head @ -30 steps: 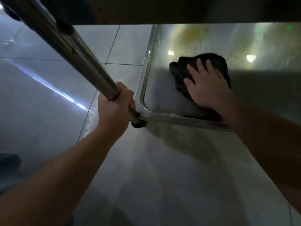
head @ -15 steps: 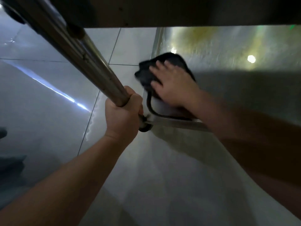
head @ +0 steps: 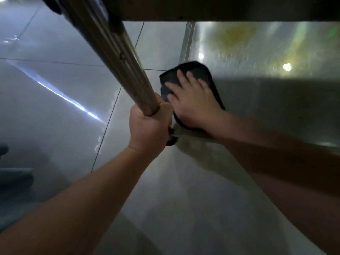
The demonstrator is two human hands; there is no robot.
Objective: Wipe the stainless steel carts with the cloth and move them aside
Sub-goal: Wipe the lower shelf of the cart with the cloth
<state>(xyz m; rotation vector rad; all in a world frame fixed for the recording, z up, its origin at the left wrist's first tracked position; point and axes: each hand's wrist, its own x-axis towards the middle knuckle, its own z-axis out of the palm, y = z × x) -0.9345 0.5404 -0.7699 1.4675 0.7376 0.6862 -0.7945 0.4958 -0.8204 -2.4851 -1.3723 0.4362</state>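
Observation:
I look down at the bottom shelf (head: 276, 100) of a stainless steel cart. A dark cloth (head: 191, 69) lies at the shelf's near left corner. My right hand (head: 193, 100) presses flat on the cloth with straight, spread fingers. My left hand (head: 149, 126) grips the cart's slanted steel post (head: 114, 52) near its lower end, fingers wrapped round it. A black caster (head: 172, 140) shows just below that fist. The upper shelf's dark underside (head: 220, 8) crosses the top of the view.
Glossy grey floor tiles (head: 55, 107) spread to the left and below the cart, with a bright streak of reflected light. A dark blurred shape (head: 14, 177) sits at the far left edge. Lamp reflections dot the shelf.
My right hand has slid the cloth left from mid-shelf to the near left corner, beside the post. My left hand keeps its grip on the post.

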